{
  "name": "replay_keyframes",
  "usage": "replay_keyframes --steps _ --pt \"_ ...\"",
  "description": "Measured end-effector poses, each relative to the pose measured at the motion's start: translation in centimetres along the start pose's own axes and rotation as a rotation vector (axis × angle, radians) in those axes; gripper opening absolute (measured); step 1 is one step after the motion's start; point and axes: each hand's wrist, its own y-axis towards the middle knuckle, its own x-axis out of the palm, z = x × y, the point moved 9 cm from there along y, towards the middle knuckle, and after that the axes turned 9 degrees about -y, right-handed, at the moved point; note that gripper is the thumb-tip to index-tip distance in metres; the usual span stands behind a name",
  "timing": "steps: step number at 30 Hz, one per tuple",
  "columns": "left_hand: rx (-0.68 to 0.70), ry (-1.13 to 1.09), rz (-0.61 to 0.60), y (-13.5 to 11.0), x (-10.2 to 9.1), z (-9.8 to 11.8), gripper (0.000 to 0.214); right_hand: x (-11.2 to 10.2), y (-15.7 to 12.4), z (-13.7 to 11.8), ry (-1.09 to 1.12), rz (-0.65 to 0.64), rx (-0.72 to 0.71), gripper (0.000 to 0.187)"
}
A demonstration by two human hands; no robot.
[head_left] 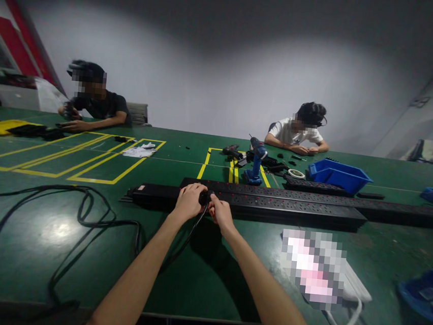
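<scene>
A long black power strip (289, 207) with rows of sockets and small red marks lies across the green table in front of me. At its left part, my left hand (190, 201) is closed around a black plug (204, 197). My right hand (220, 213) is closed too, its thumb and fingers pinching the plug's right side. A thin black cord (193, 230) runs down from between my hands. The plug's pins are hidden, so I cannot tell whether they sit in a socket.
A second strip (396, 209) lies just behind. Beyond stand a blue cordless drill (256, 161) and a blue bin (338, 175). Black cable (85, 206) loops at left. A white-strapped item (353, 285) lies front right. Two people (99, 105) sit across the table.
</scene>
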Motion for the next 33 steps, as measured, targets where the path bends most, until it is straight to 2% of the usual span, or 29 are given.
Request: replay_keyframes --steps 9,19,26,33 --pt "0.0 0.022 0.016 -0.1 -0.2 0.3 0.043 0.6 -0.2 0.0 0.055 -0.028 0.037 0.045" --pt "-0.002 0.02 0.018 0.3 0.3 0.2 0.041 1.7 0.0 -0.1 0.239 -0.107 0.093 0.038" --pt "-0.005 0.017 0.01 0.5 0.5 -0.1 0.041 1.7 -0.1 -0.4 0.236 -0.065 0.101 0.041" --pt "0.004 0.018 0.021 0.5 0.4 0.0 0.041 1.7 -0.2 -0.3 0.203 -0.033 0.046 0.039"
